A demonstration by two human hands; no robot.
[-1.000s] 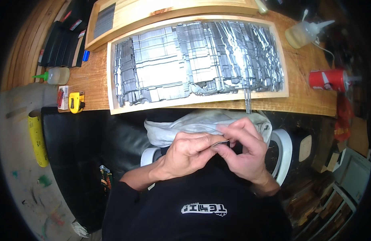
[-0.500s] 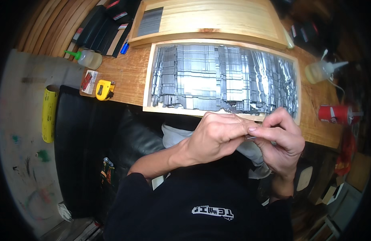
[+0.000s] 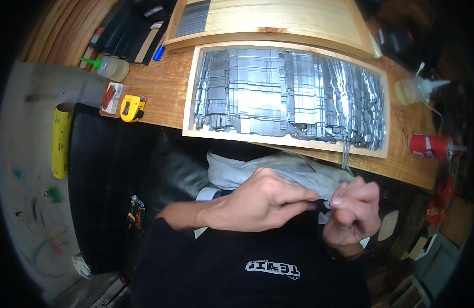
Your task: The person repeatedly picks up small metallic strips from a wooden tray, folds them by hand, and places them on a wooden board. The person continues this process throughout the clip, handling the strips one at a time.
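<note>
My left hand (image 3: 262, 203) and my right hand (image 3: 352, 210) meet in front of my chest, each with its fingers closed in a pinch. Between their fingertips is something small and thin that I cannot make out; the fingers cover most of it. Beyond them, a shallow wooden tray (image 3: 188, 110) lies on the workbench, filled with rows of thin dark grey shiny strips (image 3: 255, 92). A few narrow strips (image 3: 346, 154) stick out over the tray's near edge, above my right hand. A grey cloth (image 3: 237, 169) is draped over my lap, just past my left hand.
Behind the tray stands a second wooden tray (image 3: 278, 38) with grey strips at its left end. A yellow tape measure (image 3: 133, 108), a green-tipped squeeze bottle (image 3: 113, 68) and a blue tool (image 3: 159, 52) lie left. To the right are another squeeze bottle (image 3: 414, 91) and a red can (image 3: 429, 146).
Both hands have drawn back from the tray toward my body, still pinching together. The strips jutting over the tray's near edge now show, as does more of the cloth.
</note>
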